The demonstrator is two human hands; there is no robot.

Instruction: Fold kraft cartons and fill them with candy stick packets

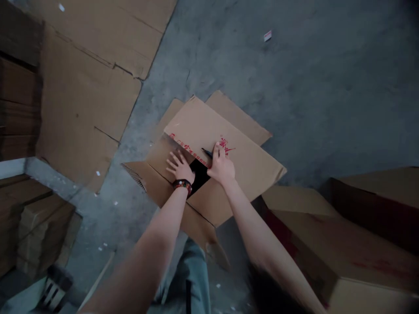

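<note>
A brown cardboard box [218, 209] stands open below me, its flaps spread outward. Red printing marks its broad upper flap [196, 117]. My left hand [180, 169], with a dark beaded bracelet at the wrist, reaches to the box's left inner side. Its fingers are spread and hold nothing. My right hand [222, 165] is over the printed flap, fingers bent round a slim black pen-like tool [207, 152]. Only the tool's tip end shows; the rest is hidden by the hand. Between my hands the box's inside [199, 174] looks black.
Flattened cardboard sheets [88, 87] cover the floor at upper left. Stacked cartons [42, 226] stand along the left. Larger boxes [314, 235] are close on my right. White scraps, one of them a small label [267, 35], lie on the grey concrete floor [327, 96].
</note>
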